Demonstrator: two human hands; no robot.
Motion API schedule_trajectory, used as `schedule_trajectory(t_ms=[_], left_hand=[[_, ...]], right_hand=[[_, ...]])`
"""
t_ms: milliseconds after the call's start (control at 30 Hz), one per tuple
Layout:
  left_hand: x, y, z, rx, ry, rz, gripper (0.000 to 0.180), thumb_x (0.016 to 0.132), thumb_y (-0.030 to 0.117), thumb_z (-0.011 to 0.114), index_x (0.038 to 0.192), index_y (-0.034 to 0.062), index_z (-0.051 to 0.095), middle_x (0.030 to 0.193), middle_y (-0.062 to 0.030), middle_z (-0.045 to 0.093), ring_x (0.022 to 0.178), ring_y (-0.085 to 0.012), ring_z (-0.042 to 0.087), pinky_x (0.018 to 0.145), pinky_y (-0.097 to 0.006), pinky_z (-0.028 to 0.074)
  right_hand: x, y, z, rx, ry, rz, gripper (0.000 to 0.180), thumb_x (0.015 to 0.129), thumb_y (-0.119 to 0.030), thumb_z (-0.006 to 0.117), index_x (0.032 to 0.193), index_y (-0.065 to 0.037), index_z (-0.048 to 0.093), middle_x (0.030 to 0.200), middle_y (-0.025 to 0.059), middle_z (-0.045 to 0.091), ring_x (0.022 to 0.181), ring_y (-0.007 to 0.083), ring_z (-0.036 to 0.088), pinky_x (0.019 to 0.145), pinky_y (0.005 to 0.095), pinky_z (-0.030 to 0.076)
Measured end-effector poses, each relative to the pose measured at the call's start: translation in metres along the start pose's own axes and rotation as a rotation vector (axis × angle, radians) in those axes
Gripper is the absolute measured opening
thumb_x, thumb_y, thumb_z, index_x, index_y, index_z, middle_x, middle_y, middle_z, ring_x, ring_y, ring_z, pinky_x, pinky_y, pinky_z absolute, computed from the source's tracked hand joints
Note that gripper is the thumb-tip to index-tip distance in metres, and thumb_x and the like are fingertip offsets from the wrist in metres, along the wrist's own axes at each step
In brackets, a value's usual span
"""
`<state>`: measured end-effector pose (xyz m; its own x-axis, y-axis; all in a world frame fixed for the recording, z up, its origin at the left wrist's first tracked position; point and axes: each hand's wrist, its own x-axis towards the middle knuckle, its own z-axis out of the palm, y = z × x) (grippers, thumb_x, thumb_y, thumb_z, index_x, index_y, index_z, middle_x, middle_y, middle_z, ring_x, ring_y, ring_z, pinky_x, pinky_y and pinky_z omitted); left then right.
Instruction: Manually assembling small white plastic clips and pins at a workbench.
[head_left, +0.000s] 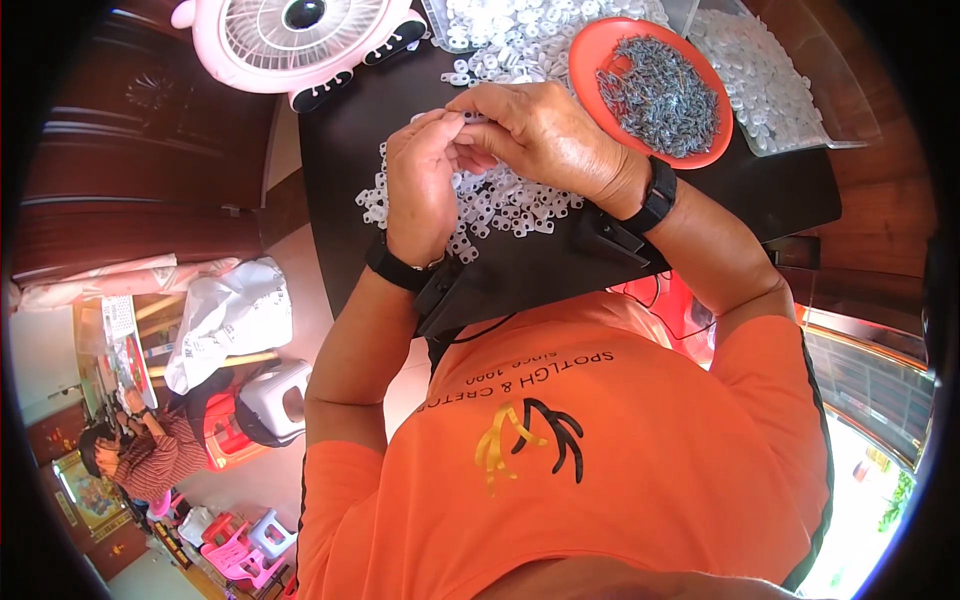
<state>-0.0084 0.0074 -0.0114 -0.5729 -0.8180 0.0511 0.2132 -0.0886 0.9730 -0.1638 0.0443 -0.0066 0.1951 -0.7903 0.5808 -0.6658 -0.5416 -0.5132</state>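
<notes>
1. The left hand (pixel 420 185) is raised over the black board (pixel 540 270), its fingers curled and its thumb and fingertips pinched together against the right hand's fingers; what they pinch is too small to make out
2. The right hand (pixel 545 140) arches over from the right, fingers bent down and closed toward the left thumb, so the two hands touch at their tips
3. Both wrists wear black bands with small black units strapped along the forearms
4. Just under the hands lies a loose heap of small white plastic pieces (pixel 500 205), spread on the board between the two wrists
5. An orange dish (pixel 590 50) sits near the right hand, further up the board, filled with small grey metal bits (pixel 660 95)
6. Beside the dish, clear bags (pixel 770 80) hold more white pieces
7. A pink desk fan (pixel 295 40) stands at the board's upper left edge
8. Another person (pixel 135 450) sits well apart at lower left
</notes>
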Motion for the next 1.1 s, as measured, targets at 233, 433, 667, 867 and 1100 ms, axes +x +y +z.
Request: schedule_trajectory(t_ms=[233,433,667,867,1100], left_hand=[[0.001,0.0,0.002,-0.021,0.022,0.054,0.03,0.091,0.019,0.04,0.09,-0.0055,0.058,0.078,-0.0121,0.063,0.068,-0.0168,0.057,0.066,-0.028,0.042],[0.004,-0.004,-0.003,0.042,0.059,0.108,0.026,0.091,0.015,0.044,0.097,-0.0065,0.058,0.08,-0.0099,0.062,0.068,-0.0156,0.058,0.064,-0.026,0.042],[0.004,-0.003,-0.004,0.076,0.053,0.104,0.026,0.091,0.016,0.045,0.098,-0.0061,0.058,0.079,-0.0091,0.061,0.066,-0.0146,0.057,0.063,-0.026,0.042],[0.005,-0.003,-0.006,0.075,0.054,0.128,0.027,0.091,0.018,0.045,0.096,-0.0056,0.058,0.078,-0.0092,0.061,0.065,-0.0153,0.058,0.063,-0.026,0.042],[0.003,-0.002,-0.003,0.066,0.099,0.135,0.028,0.089,0.019,0.048,0.094,-0.0054,0.059,0.073,-0.0079,0.06,0.063,-0.0156,0.058,0.062,-0.025,0.043]], right_hand=[[0.001,0.004,0.002,-0.009,0.045,-0.077,0.028,0.079,-0.015,0.068,0.103,-0.001,0.061,0.082,0.0136,0.066,0.073,0.027,0.066,0.063,0.0323,0.053],[0.002,0.005,0.006,0.308,0.069,0.046,0.041,0.073,-0.018,0.075,0.108,-0.002,0.06,0.085,0.0123,0.068,0.074,0.0217,0.068,0.066,0.0289,0.054],[0.002,0.003,0.002,0.346,0.056,0.084,0.033,0.076,-0.016,0.073,0.102,-0.002,0.059,0.078,0.0117,0.068,0.067,0.0178,0.068,0.063,0.026,0.054],[0.003,0.002,-0.001,0.32,0.08,0.055,0.025,0.076,-0.017,0.072,0.095,-0.004,0.062,0.077,0.0092,0.067,0.068,0.0196,0.068,0.062,0.0268,0.053],[0.003,0.002,-0.007,0.247,0.005,0.054,0.03,0.078,-0.015,0.072,0.104,-0.004,0.063,0.085,0.0074,0.067,0.076,0.0142,0.065,0.067,0.0251,0.052]])
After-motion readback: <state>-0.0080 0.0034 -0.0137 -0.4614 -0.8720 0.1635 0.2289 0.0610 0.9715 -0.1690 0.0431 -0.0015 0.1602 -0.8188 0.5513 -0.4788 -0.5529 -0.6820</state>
